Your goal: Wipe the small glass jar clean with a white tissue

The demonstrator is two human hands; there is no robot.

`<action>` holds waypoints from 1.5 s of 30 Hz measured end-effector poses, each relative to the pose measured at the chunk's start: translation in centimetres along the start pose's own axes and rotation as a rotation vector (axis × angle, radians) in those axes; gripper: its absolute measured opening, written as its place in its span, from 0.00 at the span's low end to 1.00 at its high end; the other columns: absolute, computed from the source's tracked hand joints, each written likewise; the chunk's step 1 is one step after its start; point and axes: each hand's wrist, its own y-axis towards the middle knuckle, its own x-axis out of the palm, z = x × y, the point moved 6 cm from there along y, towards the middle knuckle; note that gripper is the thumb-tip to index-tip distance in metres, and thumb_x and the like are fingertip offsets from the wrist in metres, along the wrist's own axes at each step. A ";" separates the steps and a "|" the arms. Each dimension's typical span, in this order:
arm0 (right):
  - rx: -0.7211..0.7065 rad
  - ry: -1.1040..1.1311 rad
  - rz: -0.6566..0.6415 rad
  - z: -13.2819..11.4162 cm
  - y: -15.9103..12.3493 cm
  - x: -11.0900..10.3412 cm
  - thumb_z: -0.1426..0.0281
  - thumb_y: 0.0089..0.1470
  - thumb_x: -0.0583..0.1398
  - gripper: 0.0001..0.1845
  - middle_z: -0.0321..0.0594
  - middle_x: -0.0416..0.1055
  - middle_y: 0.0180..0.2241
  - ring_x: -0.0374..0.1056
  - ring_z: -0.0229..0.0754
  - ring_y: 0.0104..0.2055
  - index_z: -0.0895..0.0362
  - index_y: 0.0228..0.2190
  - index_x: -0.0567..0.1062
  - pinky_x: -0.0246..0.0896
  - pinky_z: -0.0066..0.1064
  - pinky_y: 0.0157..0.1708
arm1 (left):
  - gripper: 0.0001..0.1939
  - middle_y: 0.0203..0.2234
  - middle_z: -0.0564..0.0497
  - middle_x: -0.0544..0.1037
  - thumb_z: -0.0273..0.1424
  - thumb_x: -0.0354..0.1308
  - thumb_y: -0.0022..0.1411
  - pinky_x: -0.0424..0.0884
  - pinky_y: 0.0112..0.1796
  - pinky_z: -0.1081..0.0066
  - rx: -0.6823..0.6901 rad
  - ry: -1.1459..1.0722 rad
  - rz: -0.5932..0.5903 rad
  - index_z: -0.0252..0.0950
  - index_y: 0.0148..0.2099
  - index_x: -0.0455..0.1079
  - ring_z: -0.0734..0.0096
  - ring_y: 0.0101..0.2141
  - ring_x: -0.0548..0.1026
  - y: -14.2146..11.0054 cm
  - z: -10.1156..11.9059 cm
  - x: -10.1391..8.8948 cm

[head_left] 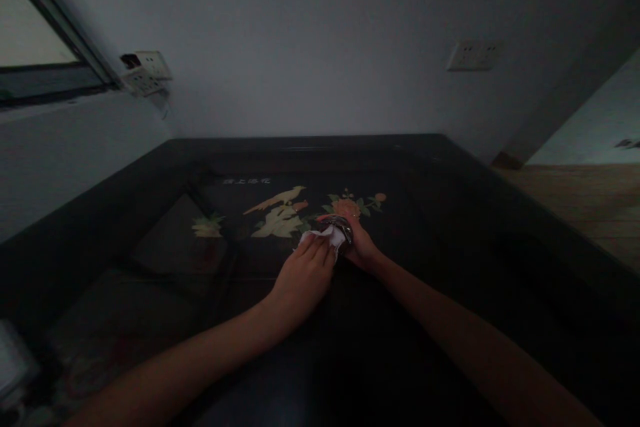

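Observation:
Both my hands meet at the middle of a dark glossy table (pixel 450 227) painted with a bird and flowers (pixel 280 210). My left hand (pixel 303 277) has its fingers pressed together on a white cloth or tissue (pixel 327 237). My right hand (pixel 363 247) is closed round a small dark shiny object (pixel 343 223) that I cannot identify in the dim light. The white cloth lies against that object, between the two hands.
A pale wall rises behind the table, with a socket plate (pixel 473 57) at upper right and a socket box (pixel 145 73) at upper left beside a window frame (pixel 50 73). Wooden floor (pixel 590 200) shows at right. Something pale (pixel 13 360) sits at the lower left edge.

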 end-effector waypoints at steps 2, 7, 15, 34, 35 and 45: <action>-0.030 -0.009 0.002 -0.1 0.0 0.1 0.48 0.53 0.55 0.25 0.38 0.75 0.25 0.70 0.42 0.31 0.55 0.34 0.77 0.62 0.32 0.34 | 0.19 0.51 0.35 0.73 0.27 0.51 0.62 0.60 0.56 0.56 -0.011 -0.065 -0.021 0.25 0.55 0.64 0.55 0.54 0.69 0.1 0.2 -0.3; -0.038 -0.036 -0.031 -0.3 -0.1 0.4 0.47 0.52 0.55 0.26 0.39 0.75 0.25 0.71 0.43 0.33 0.55 0.33 0.77 0.63 0.34 0.36 | 0.24 0.54 0.34 0.69 0.31 0.56 0.60 0.61 0.56 0.54 -0.060 -0.329 -0.081 0.26 0.57 0.60 0.52 0.55 0.66 -0.1 0.5 -0.5; -0.037 -0.036 -0.011 -0.3 0.0 0.1 0.47 0.52 0.55 0.26 0.41 0.76 0.25 0.72 0.44 0.32 0.57 0.32 0.77 0.64 0.34 0.35 | 0.20 0.48 0.43 0.72 0.31 0.55 0.60 0.69 0.47 0.63 -0.291 -1.066 -0.228 0.33 0.54 0.59 0.63 0.46 0.71 0.1 -0.1 -0.5; -0.007 -0.033 -0.026 -0.1 -0.1 0.2 0.46 0.53 0.53 0.27 0.39 0.75 0.27 0.71 0.43 0.33 0.55 0.36 0.76 0.62 0.34 0.36 | 0.19 0.51 0.38 0.73 0.22 0.48 0.62 0.64 0.54 0.61 0.058 -0.002 -0.099 0.27 0.56 0.63 0.60 0.50 0.72 0.1 -0.2 -0.9; -0.005 -0.034 -0.025 -0.1 -0.1 0.1 0.46 0.53 0.53 0.27 0.39 0.75 0.27 0.70 0.43 0.33 0.55 0.37 0.76 0.62 0.34 0.36 | 0.19 0.51 0.38 0.73 0.21 0.46 0.63 0.64 0.54 0.60 0.046 0.044 -0.092 0.27 0.56 0.64 0.59 0.51 0.72 0.0 -0.3 -0.7; -0.011 -0.052 -0.017 -0.1 -0.1 0.1 0.46 0.53 0.53 0.28 0.39 0.75 0.26 0.70 0.42 0.31 0.56 0.37 0.76 0.62 0.33 0.34 | 0.22 0.54 0.33 0.69 0.26 0.48 0.63 0.61 0.56 0.57 0.013 -0.055 -0.113 0.23 0.58 0.60 0.54 0.56 0.67 -0.2 0.2 0.1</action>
